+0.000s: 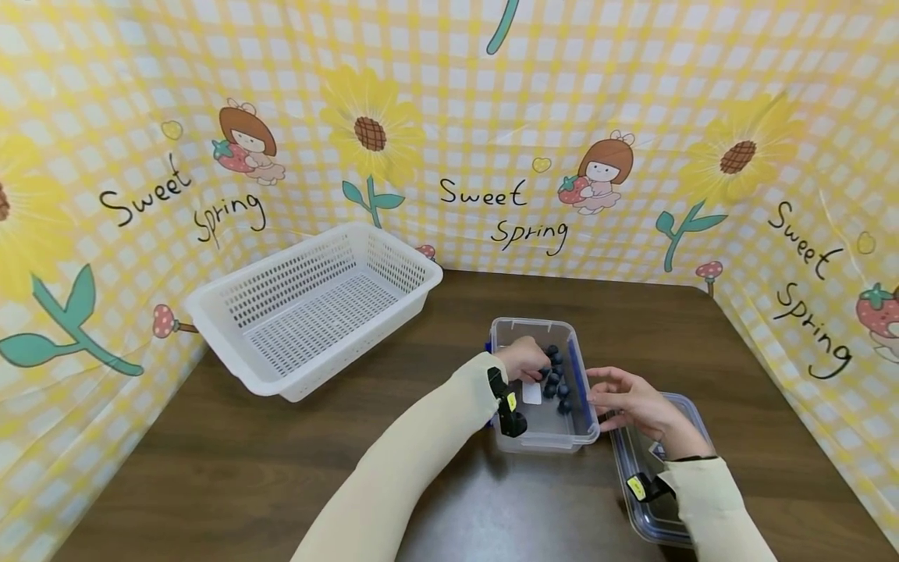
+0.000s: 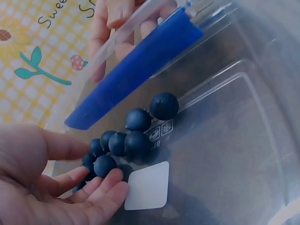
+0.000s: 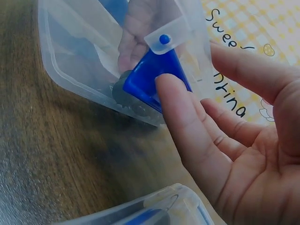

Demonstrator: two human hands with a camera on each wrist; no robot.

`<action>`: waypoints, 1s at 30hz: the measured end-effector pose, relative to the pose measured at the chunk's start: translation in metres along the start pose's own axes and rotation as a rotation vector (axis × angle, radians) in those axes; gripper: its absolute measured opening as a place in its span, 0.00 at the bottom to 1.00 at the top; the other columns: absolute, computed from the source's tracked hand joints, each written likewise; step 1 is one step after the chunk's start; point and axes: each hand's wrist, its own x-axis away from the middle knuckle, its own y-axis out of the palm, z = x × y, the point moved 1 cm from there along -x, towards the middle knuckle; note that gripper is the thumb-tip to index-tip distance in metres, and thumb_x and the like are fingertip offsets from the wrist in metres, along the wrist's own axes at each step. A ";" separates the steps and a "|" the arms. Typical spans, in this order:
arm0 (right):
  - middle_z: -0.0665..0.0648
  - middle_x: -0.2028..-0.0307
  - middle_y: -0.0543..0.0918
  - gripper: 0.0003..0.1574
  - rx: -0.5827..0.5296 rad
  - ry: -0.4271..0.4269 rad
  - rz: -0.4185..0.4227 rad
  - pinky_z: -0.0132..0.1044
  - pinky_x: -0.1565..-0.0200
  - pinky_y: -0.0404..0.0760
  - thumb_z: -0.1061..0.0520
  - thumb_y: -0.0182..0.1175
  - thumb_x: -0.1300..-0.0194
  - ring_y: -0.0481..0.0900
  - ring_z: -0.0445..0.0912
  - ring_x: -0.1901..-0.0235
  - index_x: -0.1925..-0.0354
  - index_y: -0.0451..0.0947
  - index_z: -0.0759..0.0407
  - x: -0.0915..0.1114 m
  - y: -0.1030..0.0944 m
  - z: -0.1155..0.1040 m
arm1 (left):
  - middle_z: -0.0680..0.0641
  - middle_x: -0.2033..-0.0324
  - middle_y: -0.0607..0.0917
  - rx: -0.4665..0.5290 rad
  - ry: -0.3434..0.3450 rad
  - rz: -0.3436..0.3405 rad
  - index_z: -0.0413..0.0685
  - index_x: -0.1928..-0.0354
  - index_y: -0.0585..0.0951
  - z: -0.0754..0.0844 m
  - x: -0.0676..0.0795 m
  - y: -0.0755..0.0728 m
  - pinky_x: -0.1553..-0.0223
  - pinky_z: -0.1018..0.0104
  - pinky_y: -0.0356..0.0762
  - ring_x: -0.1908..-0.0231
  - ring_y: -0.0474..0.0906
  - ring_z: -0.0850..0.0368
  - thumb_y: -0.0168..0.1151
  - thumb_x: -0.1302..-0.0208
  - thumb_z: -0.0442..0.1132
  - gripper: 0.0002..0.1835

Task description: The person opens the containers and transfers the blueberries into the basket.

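A clear plastic food box [image 1: 539,445] with blue side latches stands uncovered on the table. Several round, dark blue blueberries [image 1: 552,382] lie along its right side, beside a white square label [image 2: 147,186]. My left hand [image 1: 525,360] reaches down into the box. In the left wrist view its thumb and bent fingers [image 2: 96,199] are spread around a blueberry [image 2: 105,166], with fingertips close against it; no firm pinch shows. Outside the right wall, my right hand [image 1: 635,402] touches the blue latch [image 3: 152,79] with loosely extended fingers.
A clear lid [image 1: 656,519] with a bluish rim lies right of the box, partly under my right forearm. At the back left sits a white perforated plastic basket [image 1: 316,382]. Yellow checked cloth [image 1: 449,101] walls the brown wooden table [image 1: 281,468] at the back and sides.
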 end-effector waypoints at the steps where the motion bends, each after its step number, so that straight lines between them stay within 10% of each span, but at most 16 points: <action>1: 0.53 0.60 0.81 0.25 -0.003 -0.002 -0.003 0.40 0.65 0.88 0.65 0.58 0.29 0.83 0.44 0.65 0.37 0.65 0.63 0.000 0.000 0.000 | 0.38 0.61 0.83 -0.013 0.003 -0.002 0.29 0.54 0.78 -0.005 -0.013 0.001 0.64 0.60 0.87 0.65 0.85 0.48 0.65 0.41 0.28 0.14; 5: 0.54 0.60 0.81 0.23 -0.016 -0.014 -0.013 0.40 0.64 0.88 0.67 0.57 0.29 0.83 0.44 0.65 0.38 0.67 0.60 -0.001 0.000 0.001 | 0.41 0.65 0.85 -0.088 0.044 0.030 0.34 0.59 0.83 -0.019 -0.048 0.005 0.72 0.62 0.86 0.71 0.85 0.51 0.74 0.47 0.33 0.15; 16: 0.55 0.59 0.81 0.23 -0.051 -0.042 -0.038 0.40 0.63 0.88 0.69 0.55 0.29 0.84 0.45 0.64 0.38 0.67 0.60 0.000 0.002 0.001 | 0.47 0.79 0.84 -0.276 0.127 0.076 0.39 0.64 0.89 0.007 0.012 -0.007 0.76 0.68 0.84 0.80 0.79 0.59 0.73 0.44 0.30 0.06; 30: 0.56 0.59 0.82 0.22 -0.055 -0.057 -0.044 0.41 0.62 0.88 0.69 0.53 0.28 0.84 0.45 0.62 0.38 0.66 0.62 0.000 0.003 0.002 | 0.44 0.72 0.88 -0.199 0.206 0.050 0.34 0.63 0.87 0.007 0.013 -0.007 0.73 0.72 0.84 0.74 0.84 0.57 0.69 0.41 0.25 0.04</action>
